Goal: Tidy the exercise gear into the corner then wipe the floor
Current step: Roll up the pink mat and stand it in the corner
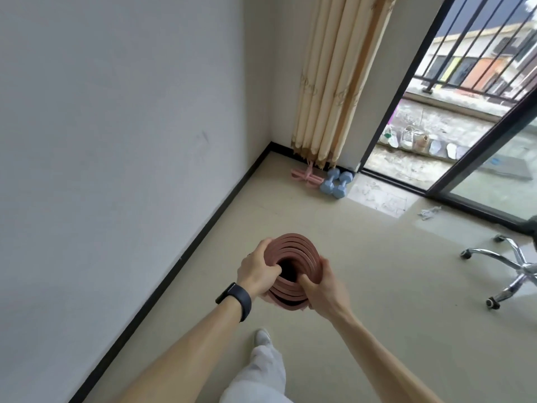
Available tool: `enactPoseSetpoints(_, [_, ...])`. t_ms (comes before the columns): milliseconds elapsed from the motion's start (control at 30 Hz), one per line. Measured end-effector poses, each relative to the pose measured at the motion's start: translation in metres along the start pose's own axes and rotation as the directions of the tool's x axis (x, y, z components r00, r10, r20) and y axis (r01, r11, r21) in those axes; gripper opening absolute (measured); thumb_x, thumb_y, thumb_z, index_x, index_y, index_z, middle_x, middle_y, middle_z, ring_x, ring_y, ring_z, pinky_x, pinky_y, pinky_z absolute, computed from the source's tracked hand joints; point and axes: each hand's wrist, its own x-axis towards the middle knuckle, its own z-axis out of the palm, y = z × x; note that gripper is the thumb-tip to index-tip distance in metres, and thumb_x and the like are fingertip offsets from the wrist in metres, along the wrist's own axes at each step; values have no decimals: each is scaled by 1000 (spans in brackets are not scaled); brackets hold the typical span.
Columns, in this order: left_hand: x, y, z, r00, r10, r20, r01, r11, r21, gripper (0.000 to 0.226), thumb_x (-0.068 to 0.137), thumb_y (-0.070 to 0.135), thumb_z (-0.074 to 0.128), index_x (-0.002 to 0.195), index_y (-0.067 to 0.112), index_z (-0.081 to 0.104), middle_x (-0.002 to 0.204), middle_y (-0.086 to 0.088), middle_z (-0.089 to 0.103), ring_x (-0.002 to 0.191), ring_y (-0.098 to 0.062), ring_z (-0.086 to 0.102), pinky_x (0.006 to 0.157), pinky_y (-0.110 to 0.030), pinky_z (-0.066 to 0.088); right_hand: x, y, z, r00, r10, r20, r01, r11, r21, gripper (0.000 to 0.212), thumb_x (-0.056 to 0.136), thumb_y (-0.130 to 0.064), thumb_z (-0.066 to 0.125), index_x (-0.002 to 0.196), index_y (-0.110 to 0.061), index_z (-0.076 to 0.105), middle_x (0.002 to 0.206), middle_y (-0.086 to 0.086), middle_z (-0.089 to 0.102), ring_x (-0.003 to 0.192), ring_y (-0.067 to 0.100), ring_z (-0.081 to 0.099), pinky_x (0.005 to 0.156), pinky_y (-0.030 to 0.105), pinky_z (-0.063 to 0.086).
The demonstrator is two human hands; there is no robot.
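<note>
I hold a rolled-up reddish-brown exercise mat [293, 248] upright in front of me and look down into its open spiral end. My left hand [255, 271] grips its left side, thumb hooked into the hollow core. My right hand [322, 285] grips the right side in the same way. Two light-blue dumbbells [337, 181] lie side by side on the floor in the far corner, just below the curtain. A pink resistance band with handles [306, 175] lies to their left against the skirting.
A white wall with a black skirting board [186, 257] runs along my left. A beige curtain [334, 82] hangs in the corner. An open sliding glass door [479, 146] leads to a balcony with shoes. A chrome office-chair base [511, 271] stands at right. Crumpled scrap [428, 212] lies near the door.
</note>
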Motion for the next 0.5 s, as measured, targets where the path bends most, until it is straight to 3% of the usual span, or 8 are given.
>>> enactPoseSetpoints(167, [95, 51, -5, 995, 45, 85, -40, 997, -60, 71, 80, 28, 65, 141, 48, 35, 117, 4, 62, 97, -22, 64, 62, -39, 62, 97, -26, -41, 998, -25, -63, 30, 996, 79, 55, 82, -45, 61, 132, -47, 40, 81, -15, 71, 63, 11, 69, 68, 42, 60])
enactPoseSetpoints(200, [113, 62, -6, 994, 53, 98, -47, 997, -65, 71, 80, 33, 66, 142, 48, 35, 118, 5, 62, 100, -22, 64, 65, -39, 63, 115, -30, -50, 997, -29, -66, 35, 995, 93, 59, 80, -47, 61, 135, -47, 39, 85, -17, 71, 68, 11, 70, 70, 42, 60])
enactPoseSetpoints(300, [168, 88, -6, 990, 77, 117, -72, 996, -44, 75, 79, 46, 70, 145, 46, 35, 129, 9, 62, 117, -17, 60, 97, -39, 54, 172, -39, -70, 998, -37, -53, 45, 985, 167, 64, 76, -53, 64, 135, -52, 40, 89, -14, 73, 63, 14, 69, 63, 42, 60])
enactPoseSetpoints(367, [206, 102, -2, 989, 78, 126, -73, 996, -46, 77, 81, 47, 73, 148, 41, 35, 137, 10, 58, 124, -14, 55, 106, -35, 47, 212, -43, -83, 998, -43, -47, 51, 982, 180, 64, 75, -54, 66, 134, -55, 42, 94, -15, 73, 64, 14, 69, 63, 42, 61])
enactPoseSetpoints(433, [244, 118, 5, 990, 62, 128, -55, 997, -57, 75, 84, 43, 74, 149, 40, 35, 138, 8, 57, 120, -13, 57, 98, -27, 51, 255, -47, -97, 998, -44, -36, 50, 983, 177, 62, 75, -53, 67, 132, -56, 43, 96, -19, 72, 71, 9, 71, 70, 41, 61])
enactPoseSetpoints(500, [284, 135, 12, 991, 24, 133, -12, 996, -89, 70, 86, 35, 73, 146, 42, 37, 129, 6, 60, 104, -15, 64, 72, -28, 60, 302, -50, -109, 998, -57, -17, 59, 985, 161, 61, 74, -56, 66, 131, -57, 43, 97, -24, 71, 76, 6, 71, 77, 40, 61])
